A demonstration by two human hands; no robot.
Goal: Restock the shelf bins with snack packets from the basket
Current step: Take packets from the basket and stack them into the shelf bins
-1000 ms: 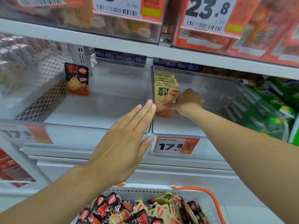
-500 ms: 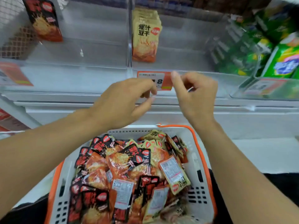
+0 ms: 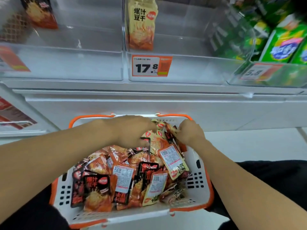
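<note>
— While both hands are down in the basket [image 3: 197, 195], what does each grip look like?

— The left hand [image 3: 132, 131] is at the far edge of the basket, over the heap of snack packets [image 3: 126, 178]. Its fingers point down into the pile, but motion blur hides them, so I cannot tell whether that grip is apart or clamped on a packet.

— And the right hand [image 3: 191, 131]?

— It is at the far right corner of the basket, fingers curled in around the top of a packet [image 3: 172, 130] there. The grip looks pinched onto it.

— Where are the rest of the packets?

— Most lie jumbled in the basket, dark ones and pale yellow ones, some with the white label side up. The basket is white with an orange rim and sits below the shelf.

— And the shelf bins?

— The middle bin [image 3: 191, 70] holds a row of yellow packets [image 3: 141, 24] standing against its left wall, with a price tag [image 3: 151, 66] reading 17.8 on its front edge. The left bin [image 3: 66, 63] has one dark packet [image 3: 41, 12] standing at its far left corner. The right bin [image 3: 249, 77] holds green packets [image 3: 285, 45].
</note>
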